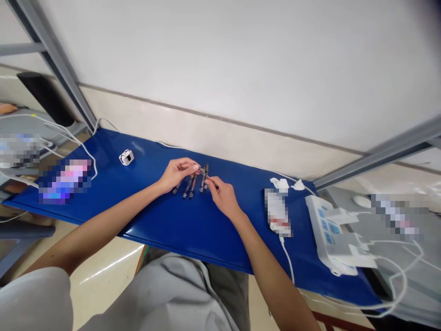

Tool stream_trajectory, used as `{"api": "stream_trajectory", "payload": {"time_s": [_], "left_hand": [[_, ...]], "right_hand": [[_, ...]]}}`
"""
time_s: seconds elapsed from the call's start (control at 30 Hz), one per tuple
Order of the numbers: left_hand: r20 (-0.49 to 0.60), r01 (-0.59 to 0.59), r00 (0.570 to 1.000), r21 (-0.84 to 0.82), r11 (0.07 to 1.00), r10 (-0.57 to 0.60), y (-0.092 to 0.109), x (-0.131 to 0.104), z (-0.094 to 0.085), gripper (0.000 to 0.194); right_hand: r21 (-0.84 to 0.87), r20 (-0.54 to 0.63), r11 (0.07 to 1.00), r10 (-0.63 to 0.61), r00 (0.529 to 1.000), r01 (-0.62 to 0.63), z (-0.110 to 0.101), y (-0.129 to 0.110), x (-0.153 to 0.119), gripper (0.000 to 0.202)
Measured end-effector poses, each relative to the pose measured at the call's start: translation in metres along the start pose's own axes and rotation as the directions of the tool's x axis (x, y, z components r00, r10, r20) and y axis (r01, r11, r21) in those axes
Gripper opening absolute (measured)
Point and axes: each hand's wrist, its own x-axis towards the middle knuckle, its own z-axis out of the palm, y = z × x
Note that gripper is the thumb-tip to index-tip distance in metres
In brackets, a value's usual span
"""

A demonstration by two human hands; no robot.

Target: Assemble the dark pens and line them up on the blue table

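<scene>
My left hand (179, 174) reaches over several slim dark pens (189, 188) lying side by side on the blue table. Its thumb and fingers are pinched around one end of another dark pen (202, 171), held just above the row. From the right, my right hand (222, 195) grips the other end of that same pen with bent fingers. Parts of the lying pens are hidden beneath my fingers. Fine detail on the held pen is too small to make out.
The blue table (165, 225) runs along a wall. A small white device (126, 157) stands at left, near a blurred phone (65, 181). On the right are crumpled tissues (280, 185), a phone-like item (277, 211) on a white cable, and a white power strip (319, 230) with plugged chargers.
</scene>
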Motion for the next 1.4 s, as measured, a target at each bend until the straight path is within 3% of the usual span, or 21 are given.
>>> {"api": "stream_trajectory", "payload": {"time_s": [0.1, 0.3, 0.5, 0.83, 1.0, 1.1, 1.2, 1.3, 1.4], "left_hand": [[-0.042, -0.012, 0.999, 0.031, 0.999, 0.013, 0.000, -0.001, 0.000, 0.044], [0.121, -0.042, 0.992, -0.003, 0.999, 0.042, 0.008, 0.000, -0.001, 0.047], [0.061, -0.043, 0.997, 0.091, 0.995, 0.037, 0.006, 0.002, -0.005, 0.037], [-0.017, -0.032, 0.999, 0.193, 0.981, 0.036, 0.005, -0.003, -0.002, 0.054], [0.028, -0.053, 0.998, 0.102, 0.993, 0.050, 0.010, -0.002, -0.001, 0.046], [0.084, -0.053, 0.995, 0.089, 0.995, 0.046, 0.013, -0.002, 0.000, 0.054], [0.028, -0.039, 0.999, 0.130, 0.991, 0.036, 0.011, -0.002, 0.000, 0.043], [-0.026, -0.048, 0.998, 0.124, 0.991, 0.051, 0.008, -0.001, -0.001, 0.045], [0.004, -0.072, 0.997, 0.063, 0.995, 0.072, 0.006, 0.001, -0.004, 0.040]], "right_hand": [[-0.015, 0.003, 1.000, -0.001, 1.000, 0.001, 0.000, 0.000, 0.000, 0.046], [-0.033, -0.009, 0.999, -0.006, 1.000, 0.005, -0.002, 0.001, 0.000, 0.046], [-0.055, -0.001, 0.998, -0.037, 0.999, 0.036, 0.000, 0.001, 0.000, 0.048], [-0.060, 0.014, 0.997, -0.057, 0.998, 0.058, -0.001, 0.000, 0.000, 0.048], [-0.054, -0.023, 0.998, -0.027, 0.999, 0.025, -0.003, 0.000, 0.001, 0.047], [-0.062, -0.031, 0.998, -0.023, 0.999, 0.021, -0.005, -0.002, 0.001, 0.049], [-0.073, -0.015, 0.997, -0.041, 0.999, 0.040, -0.007, -0.005, 0.001, 0.050], [-0.055, 0.015, 0.996, -0.063, 0.998, 0.063, -0.009, -0.006, 0.001, 0.050], [-0.056, 0.013, 0.995, -0.077, 0.997, 0.078, -0.009, -0.005, 0.002, 0.050]]}}
